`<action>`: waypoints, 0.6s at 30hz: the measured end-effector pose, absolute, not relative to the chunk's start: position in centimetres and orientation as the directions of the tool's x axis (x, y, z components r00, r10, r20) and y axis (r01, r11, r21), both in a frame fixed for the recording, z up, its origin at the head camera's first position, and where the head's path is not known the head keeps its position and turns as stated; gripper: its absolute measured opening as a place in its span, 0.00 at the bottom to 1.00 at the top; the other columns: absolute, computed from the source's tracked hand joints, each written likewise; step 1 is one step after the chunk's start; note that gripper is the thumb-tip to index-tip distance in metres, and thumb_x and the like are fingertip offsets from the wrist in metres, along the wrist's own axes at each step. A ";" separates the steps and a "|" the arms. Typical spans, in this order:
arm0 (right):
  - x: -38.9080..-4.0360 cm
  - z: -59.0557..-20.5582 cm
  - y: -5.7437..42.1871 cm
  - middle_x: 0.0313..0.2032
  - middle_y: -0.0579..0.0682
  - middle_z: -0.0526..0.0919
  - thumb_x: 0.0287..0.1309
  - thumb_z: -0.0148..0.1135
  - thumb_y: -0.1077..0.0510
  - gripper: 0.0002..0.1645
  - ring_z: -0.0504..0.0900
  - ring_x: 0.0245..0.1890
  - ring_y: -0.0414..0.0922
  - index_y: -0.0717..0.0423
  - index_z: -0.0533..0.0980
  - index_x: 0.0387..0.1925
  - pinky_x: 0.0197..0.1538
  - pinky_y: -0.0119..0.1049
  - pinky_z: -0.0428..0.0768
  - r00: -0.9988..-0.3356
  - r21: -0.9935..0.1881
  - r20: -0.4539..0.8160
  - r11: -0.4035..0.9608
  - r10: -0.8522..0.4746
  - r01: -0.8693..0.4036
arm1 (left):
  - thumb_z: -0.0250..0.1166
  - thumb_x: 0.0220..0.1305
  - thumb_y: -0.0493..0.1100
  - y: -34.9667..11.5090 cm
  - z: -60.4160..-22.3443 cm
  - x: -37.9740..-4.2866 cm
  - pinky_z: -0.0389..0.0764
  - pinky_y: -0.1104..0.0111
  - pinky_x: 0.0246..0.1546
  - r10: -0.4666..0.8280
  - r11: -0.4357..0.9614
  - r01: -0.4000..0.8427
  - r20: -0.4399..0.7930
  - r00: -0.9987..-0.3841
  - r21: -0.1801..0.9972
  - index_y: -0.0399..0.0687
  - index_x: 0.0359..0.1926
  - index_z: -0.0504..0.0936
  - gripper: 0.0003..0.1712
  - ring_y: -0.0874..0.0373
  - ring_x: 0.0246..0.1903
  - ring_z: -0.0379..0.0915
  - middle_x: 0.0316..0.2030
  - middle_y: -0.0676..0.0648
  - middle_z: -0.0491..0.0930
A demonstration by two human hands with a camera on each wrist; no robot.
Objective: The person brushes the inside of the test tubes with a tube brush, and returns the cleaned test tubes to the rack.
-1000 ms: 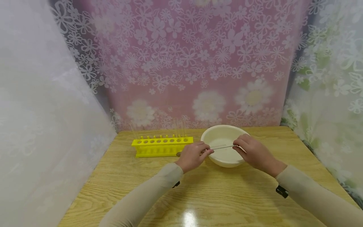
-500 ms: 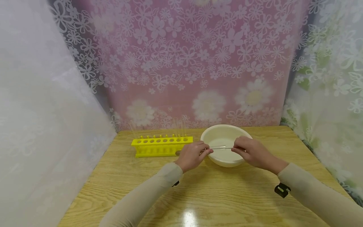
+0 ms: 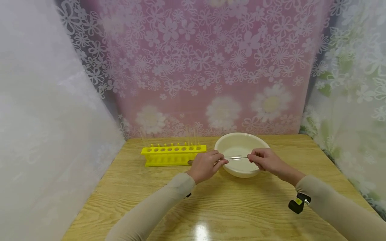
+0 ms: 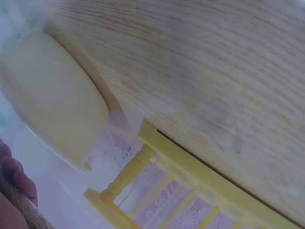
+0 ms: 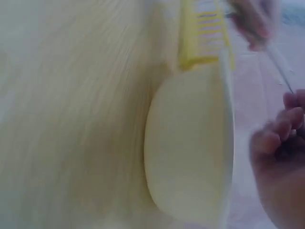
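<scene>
My left hand (image 3: 206,165) grips a clear glass test tube (image 3: 236,158) lying nearly level above the front of the bowl, its end pointing right. Brown bristles of a test tube brush (image 4: 26,210) show at the left hand in the left wrist view; in the head view a brown tip sticks out left of that hand. A thin metal wire runs along the tube to my right hand (image 3: 266,161), whose thumb and fingertips pinch its end. The left palm hides the middle of the tube and brush.
A cream plastic bowl (image 3: 241,174) stands on the wooden table (image 3: 235,207) under the hands. Left of it is a yellow test tube rack (image 3: 173,150) with several clear tubes (image 3: 193,134) standing at its ends. Floral curtains (image 3: 220,67) surround the table.
My right hand has rolled over and dropped slightly, still pinching the wire. More of the tube's right end shows beyond the left hand, which keeps almost the same place.
</scene>
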State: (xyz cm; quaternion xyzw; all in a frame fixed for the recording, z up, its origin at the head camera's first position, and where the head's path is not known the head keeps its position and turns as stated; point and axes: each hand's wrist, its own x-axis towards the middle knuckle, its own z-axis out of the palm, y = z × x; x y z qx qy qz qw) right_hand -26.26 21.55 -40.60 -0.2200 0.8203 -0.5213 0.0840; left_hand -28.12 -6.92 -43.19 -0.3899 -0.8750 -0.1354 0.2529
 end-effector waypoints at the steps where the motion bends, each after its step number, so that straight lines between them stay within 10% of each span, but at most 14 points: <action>1: -26.2 -40.7 21.5 0.21 0.47 0.71 0.73 0.59 0.52 0.15 0.63 0.18 0.39 0.59 0.76 0.33 0.24 0.37 0.67 -0.882 -0.820 0.177 0.430 -0.437 -0.378 | 0.56 0.73 0.61 -6.9 -43.2 -28.1 0.64 0.82 0.21 0.608 0.659 0.749 0.539 -0.583 0.067 0.59 0.40 0.86 0.17 0.73 0.20 0.67 0.31 0.61 0.81; 6: -26.3 -41.1 21.5 0.31 0.43 0.80 0.68 0.65 0.52 0.08 0.75 0.29 0.35 0.52 0.80 0.38 0.32 0.33 0.77 -0.598 -0.221 0.582 0.600 -0.551 -0.769 | 0.54 0.74 0.62 -6.8 -43.1 -28.1 0.65 0.81 0.21 0.575 0.676 0.719 0.494 -0.652 0.162 0.60 0.40 0.86 0.20 0.73 0.21 0.66 0.31 0.62 0.81; 11: -26.7 -41.2 21.8 0.32 0.44 0.78 0.79 0.44 0.44 0.24 0.77 0.31 0.37 0.55 0.79 0.35 0.32 0.32 0.78 -0.309 0.137 0.682 0.531 -0.662 -0.836 | 0.52 0.75 0.63 -6.8 -43.1 -28.0 0.67 0.81 0.22 0.564 0.683 0.702 0.466 -0.682 0.201 0.61 0.41 0.86 0.21 0.73 0.22 0.67 0.31 0.62 0.81; 18: -26.7 -41.0 22.0 0.30 0.40 0.78 0.77 0.47 0.44 0.22 0.72 0.29 0.31 0.51 0.79 0.34 0.31 0.25 0.73 -0.399 -0.016 0.644 0.510 -0.653 -0.860 | 0.53 0.74 0.63 -6.8 -43.1 -28.0 0.66 0.81 0.22 0.574 0.681 0.712 0.480 -0.663 0.169 0.61 0.41 0.86 0.20 0.73 0.22 0.67 0.31 0.62 0.81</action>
